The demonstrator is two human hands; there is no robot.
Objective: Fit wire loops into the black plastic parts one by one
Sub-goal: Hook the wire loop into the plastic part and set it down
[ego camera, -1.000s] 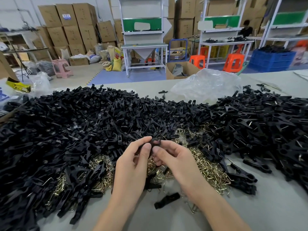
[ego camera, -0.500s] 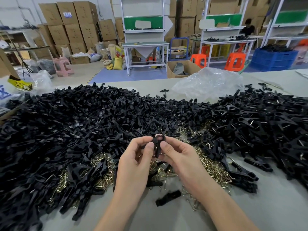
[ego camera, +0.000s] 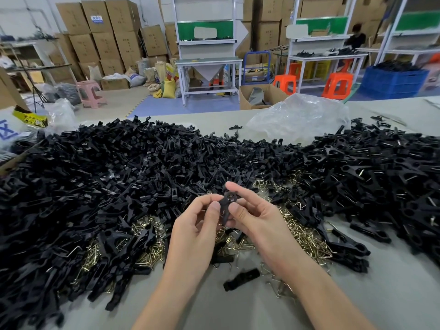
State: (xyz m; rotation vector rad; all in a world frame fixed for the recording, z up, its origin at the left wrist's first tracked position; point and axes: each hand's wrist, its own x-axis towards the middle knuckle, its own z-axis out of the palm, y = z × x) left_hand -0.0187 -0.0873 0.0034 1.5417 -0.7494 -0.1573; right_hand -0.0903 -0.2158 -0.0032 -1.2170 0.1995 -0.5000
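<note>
Holding the black plastic part point(ego camera: 225, 206) upright over the near wire loops point(ego camera: 307, 236), we are pinching it with left hand point(ego camera: 192, 232) and right hand point(ego camera: 259, 217), both partly curled. It is sitting higher and more upright than a second ago, suggesting loop-seating is underway.

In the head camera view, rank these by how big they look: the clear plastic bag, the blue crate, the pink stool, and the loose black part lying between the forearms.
1. clear plastic bag
2. blue crate
3. pink stool and loose black part: about alike. The part lies much nearer the camera, so I leave them unranked.
</note>
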